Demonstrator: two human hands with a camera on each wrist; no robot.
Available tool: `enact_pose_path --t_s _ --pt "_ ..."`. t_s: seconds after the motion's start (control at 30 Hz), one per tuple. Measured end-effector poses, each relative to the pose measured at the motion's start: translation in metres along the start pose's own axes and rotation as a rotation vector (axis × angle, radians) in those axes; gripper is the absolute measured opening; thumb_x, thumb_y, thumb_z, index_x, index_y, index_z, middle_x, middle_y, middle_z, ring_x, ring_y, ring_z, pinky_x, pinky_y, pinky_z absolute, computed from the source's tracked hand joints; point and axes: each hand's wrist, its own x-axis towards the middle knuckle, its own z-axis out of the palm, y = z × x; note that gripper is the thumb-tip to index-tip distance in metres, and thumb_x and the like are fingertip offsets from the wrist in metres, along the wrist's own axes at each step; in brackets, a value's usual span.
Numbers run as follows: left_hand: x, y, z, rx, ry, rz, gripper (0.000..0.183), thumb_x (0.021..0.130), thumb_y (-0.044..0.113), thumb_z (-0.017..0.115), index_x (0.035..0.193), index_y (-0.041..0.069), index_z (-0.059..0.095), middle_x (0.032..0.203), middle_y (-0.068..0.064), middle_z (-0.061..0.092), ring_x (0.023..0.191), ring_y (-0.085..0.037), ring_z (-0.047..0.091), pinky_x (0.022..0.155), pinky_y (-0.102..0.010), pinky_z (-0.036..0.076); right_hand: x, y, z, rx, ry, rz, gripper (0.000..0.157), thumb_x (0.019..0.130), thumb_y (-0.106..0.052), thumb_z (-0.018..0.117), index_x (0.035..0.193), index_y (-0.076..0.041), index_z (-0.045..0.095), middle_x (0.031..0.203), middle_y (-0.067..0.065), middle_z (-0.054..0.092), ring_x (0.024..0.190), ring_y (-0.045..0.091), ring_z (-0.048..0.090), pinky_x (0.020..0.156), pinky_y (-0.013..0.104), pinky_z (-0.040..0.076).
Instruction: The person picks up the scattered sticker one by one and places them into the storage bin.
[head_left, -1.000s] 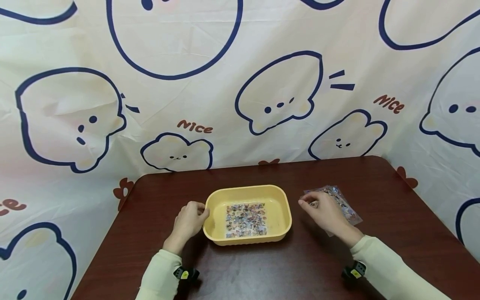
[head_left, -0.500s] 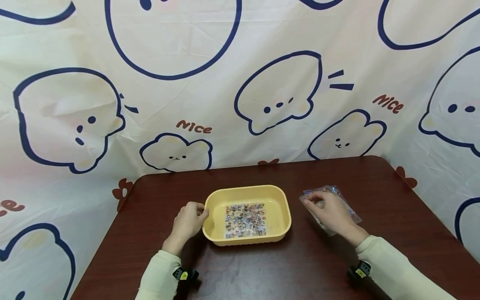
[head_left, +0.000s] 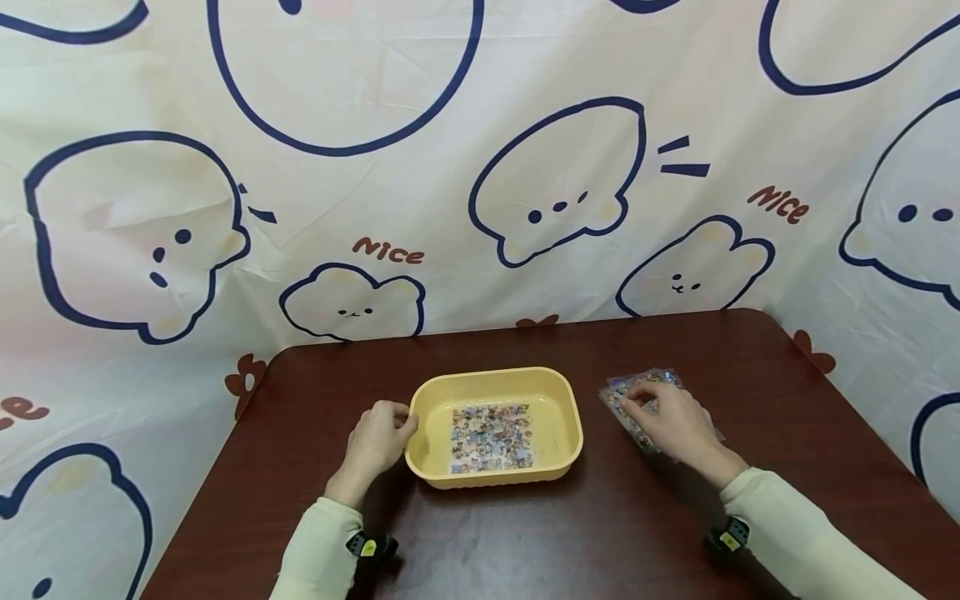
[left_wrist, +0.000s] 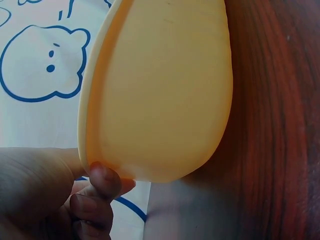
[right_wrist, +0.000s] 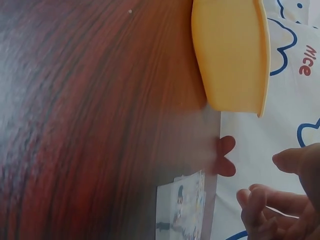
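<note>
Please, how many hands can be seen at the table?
2. The left hand holds the yellow tray at its left end; the right hand is over the printed sheets. No other hand shows.

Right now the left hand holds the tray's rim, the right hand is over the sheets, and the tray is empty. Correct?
Not quite: the tray isn't empty. The head view shows a patterned sheet lying in it. The rest stands: left hand holding the tray's rim, right hand over the sheets.
</note>
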Motion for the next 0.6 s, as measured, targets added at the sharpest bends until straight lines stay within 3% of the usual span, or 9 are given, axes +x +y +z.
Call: enact_pose_path --t_s 0.27,0.6 --pt "0.0 0.001 -0.001 0.002 -0.002 -0.006 0.032 0.096 0.023 0.063 0.117 0.0 0.073 0.1 -0.012 0.077 0.083 -0.02 0.071 0.071 -0.041 0.055 0.002 0.005 -0.004 -0.046 0.007 0.006 0.031 0.098 -0.036 0.065 0.111 -0.011 0.075 0.103 0.013 0.076 0.08 0.02 0.069 0.048 0.032 0.043" --pt "0.001 0.001 0.001 -0.002 0.0 -0.015 0.034 0.096 0.026 0.064 0.118 0.001 0.073 0.101 -0.012 0.078 0.085 -0.02 0.072 0.073 -0.042 0.056 0.002 0.014 -0.007 -0.087 -0.039 0.041 0.041 0.097 -0.041 0.064 0.12 -0.008 0.072 0.099 0.01 0.074 0.064 0.014 0.055 0.049 0.033 0.039"
